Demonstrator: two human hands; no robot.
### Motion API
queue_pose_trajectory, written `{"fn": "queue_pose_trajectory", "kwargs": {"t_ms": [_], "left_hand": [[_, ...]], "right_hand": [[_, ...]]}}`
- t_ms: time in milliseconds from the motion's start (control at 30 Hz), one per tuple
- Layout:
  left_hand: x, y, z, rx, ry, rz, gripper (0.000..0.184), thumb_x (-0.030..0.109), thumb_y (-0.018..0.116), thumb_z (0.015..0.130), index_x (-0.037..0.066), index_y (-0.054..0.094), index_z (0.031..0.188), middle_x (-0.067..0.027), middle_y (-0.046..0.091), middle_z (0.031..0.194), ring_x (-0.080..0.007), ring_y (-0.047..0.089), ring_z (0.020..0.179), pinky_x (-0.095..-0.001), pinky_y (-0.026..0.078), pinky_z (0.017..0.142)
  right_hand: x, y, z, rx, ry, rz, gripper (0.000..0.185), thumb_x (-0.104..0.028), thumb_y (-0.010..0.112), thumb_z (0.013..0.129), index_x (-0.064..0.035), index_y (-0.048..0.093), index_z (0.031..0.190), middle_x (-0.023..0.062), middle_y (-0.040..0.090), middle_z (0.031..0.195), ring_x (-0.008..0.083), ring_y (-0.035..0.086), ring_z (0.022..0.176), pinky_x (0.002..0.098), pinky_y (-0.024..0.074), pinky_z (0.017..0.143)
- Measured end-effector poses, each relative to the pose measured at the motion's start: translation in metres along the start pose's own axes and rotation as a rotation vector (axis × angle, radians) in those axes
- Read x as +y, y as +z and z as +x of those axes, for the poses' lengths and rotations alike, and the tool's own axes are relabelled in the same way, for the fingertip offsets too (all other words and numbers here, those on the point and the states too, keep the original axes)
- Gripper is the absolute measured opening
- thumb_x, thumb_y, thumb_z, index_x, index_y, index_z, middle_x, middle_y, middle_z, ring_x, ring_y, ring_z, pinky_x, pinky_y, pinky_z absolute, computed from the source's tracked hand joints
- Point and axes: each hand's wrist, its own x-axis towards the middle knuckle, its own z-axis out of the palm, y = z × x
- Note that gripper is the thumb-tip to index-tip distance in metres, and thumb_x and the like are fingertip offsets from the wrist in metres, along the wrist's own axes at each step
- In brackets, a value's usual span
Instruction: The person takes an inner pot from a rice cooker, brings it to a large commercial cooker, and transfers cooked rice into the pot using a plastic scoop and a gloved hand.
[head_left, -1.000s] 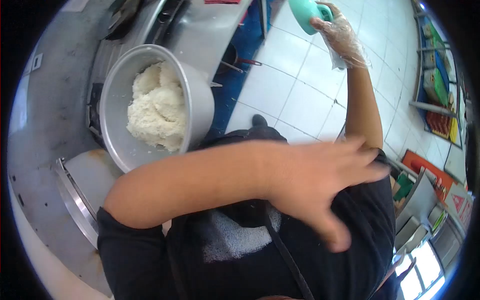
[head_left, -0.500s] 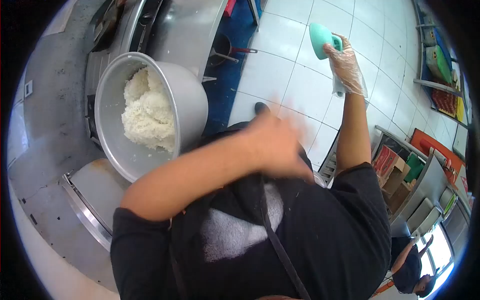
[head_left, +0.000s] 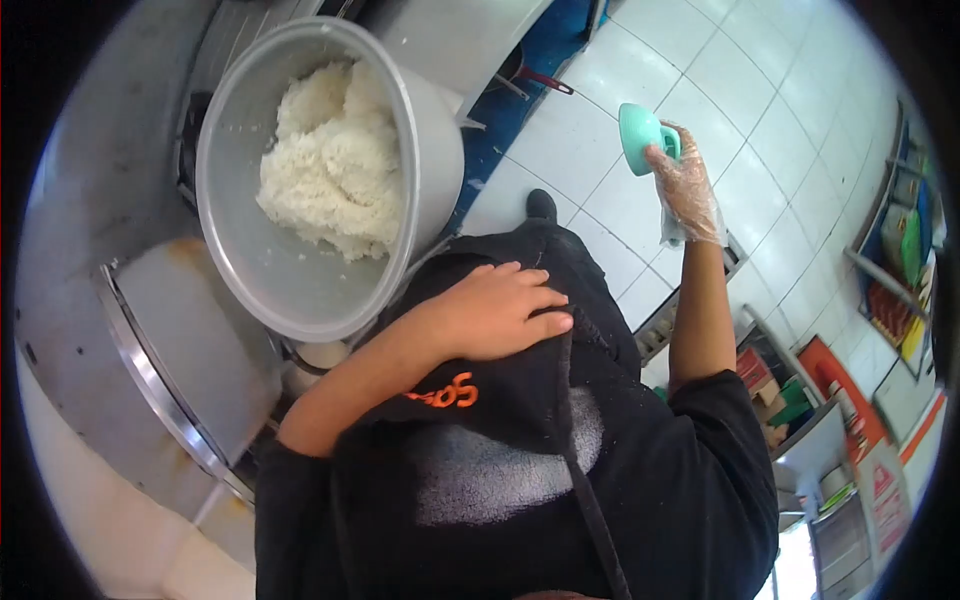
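My left hand (head_left: 500,312) is bare and lies on the front of my black apron (head_left: 440,365), fingers a little apart, holding nothing. At the right my right hand (head_left: 688,190), in a clear plastic glove, grips a mint-green cup (head_left: 638,140) by its handle and holds it out over the floor. The cup is tilted on its side, and its inside is hidden. To the left of my left hand stands a large metal pot (head_left: 435,160) with a mound of white rice (head_left: 335,170) inside, touched by neither hand.
A metal counter (head_left: 450,40) runs behind the pot, and a red-handled pan (head_left: 545,82) sits on a blue surface below it. A large metal lid or box (head_left: 200,340) is at the left. Shelves (head_left: 895,250) and boxes (head_left: 760,380) stand at the right.
My left hand has swung back from the right and come down on my apron. My right hand still has the green cup, now lower in view. The view has shifted.
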Motion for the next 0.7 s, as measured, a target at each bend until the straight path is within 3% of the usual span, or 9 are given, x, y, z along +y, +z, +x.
{"fn": "queue_pose_trajectory", "kwargs": {"t_ms": [33,167,233,300,367,433,533,600,700], "left_hand": [[-0.006,-0.004,-0.009,-0.019,0.02,-0.05,0.051,0.042,0.044,0.097,0.009,0.053,0.135,-0.015,0.042,0.147,-0.0326,0.034,0.139,-0.0452,0.021,0.115],[-0.059,0.016,-0.08,0.165,0.173,-0.42,0.05,0.04,0.044,0.097,0.013,0.048,0.14,-0.0098,0.037,0.152,-0.0302,0.025,0.144,-0.0468,0.014,0.117],[-0.077,0.038,-0.126,0.236,0.133,-0.641,0.056,0.042,0.04,0.098,0.011,0.042,0.144,-0.0141,0.023,0.158,-0.0294,0.016,0.147,-0.0465,0.007,0.118],[-0.092,0.087,-0.164,0.487,0.102,-0.88,0.056,0.046,0.037,0.099,0.003,0.053,0.132,-0.0202,0.041,0.145,-0.0298,0.037,0.137,-0.042,0.022,0.114],[-0.133,0.134,-0.212,0.586,0.079,-1.127,0.051,0.044,0.039,0.1,0.0,0.062,0.112,-0.0188,0.06,0.118,-0.0252,0.055,0.111,-0.038,0.038,0.099],[-0.178,0.186,-0.238,0.626,-0.479,-1.109,0.046,0.04,0.042,0.1,-0.001,0.064,0.097,-0.0122,0.063,0.094,-0.0211,0.057,0.089,-0.0373,0.043,0.085],[-0.19,0.198,-0.193,0.675,-0.711,-0.847,0.044,0.036,0.044,0.1,-0.003,0.064,0.103,-0.0132,0.066,0.101,-0.0237,0.058,0.098,-0.0363,0.043,0.091],[-0.207,0.2,-0.158,0.853,-0.405,-0.542,0.046,0.035,0.043,0.1,-0.004,0.06,0.117,-0.0162,0.063,0.119,-0.0269,0.055,0.114,-0.0355,0.039,0.102],[-0.205,0.219,-0.112,0.953,-0.526,-0.744,0.049,0.035,0.038,0.102,-0.001,0.051,0.132,-0.0195,0.053,0.135,-0.027,0.046,0.129,-0.0354,0.032,0.11]], "right_hand": [[-0.003,0.006,0.003,-0.03,-0.008,-0.016,0.066,-0.044,0.075,0.081,-0.0022,0.053,0.127,0.0169,0.065,0.102,0.0247,0.063,0.096,0.0359,0.0499,0.084],[-0.019,0.016,0.024,-0.105,-0.048,-0.136,0.066,-0.046,0.073,0.082,-0.0041,0.053,0.128,0.0168,0.065,0.103,0.0265,0.062,0.099,0.037,0.0501,0.086],[-0.034,0.017,0.031,-0.112,-0.049,-0.109,0.066,-0.047,0.073,0.081,-0.0045,0.053,0.128,0.0172,0.064,0.104,0.0267,0.062,0.099,0.0371,0.0502,0.086],[-0.038,0.013,0.041,-0.122,-0.053,-0.084,0.066,-0.044,0.075,0.081,-0.005,0.052,0.128,0.0169,0.063,0.106,0.026,0.062,0.099,0.0362,0.0503,0.085],[-0.057,0.015,0.046,-0.125,-0.057,-0.045,0.065,-0.043,0.076,0.081,-0.0044,0.052,0.128,0.0164,0.063,0.106,0.0248,0.061,0.098,0.0357,0.0501,0.085],[-0.076,0.02,0.055,-0.124,-0.095,0.003,0.065,-0.04,0.076,0.082,-0.0024,0.051,0.128,0.0133,0.061,0.103,0.0205,0.059,0.094,0.0333,0.0491,0.084],[-0.117,0.029,0.057,-0.122,-0.111,0.026,0.064,-0.04,0.075,0.083,-0.0023,0.051,0.129,0.0109,0.06,0.103,0.0182,0.057,0.093,0.0318,0.0486,0.084],[-0.143,0.04,0.057,-0.177,-0.175,0.114,0.071,-0.042,0.078,0.079,-0.0014,0.049,0.13,0.0094,0.057,0.106,0.0172,0.056,0.093,0.0313,0.0485,0.083],[-0.186,0.057,0.051,-0.224,-0.328,0.166,0.082,-0.048,0.081,0.074,0.0005,0.047,0.131,0.0106,0.056,0.113,0.0186,0.057,0.098,0.0326,0.0488,0.087]]}}
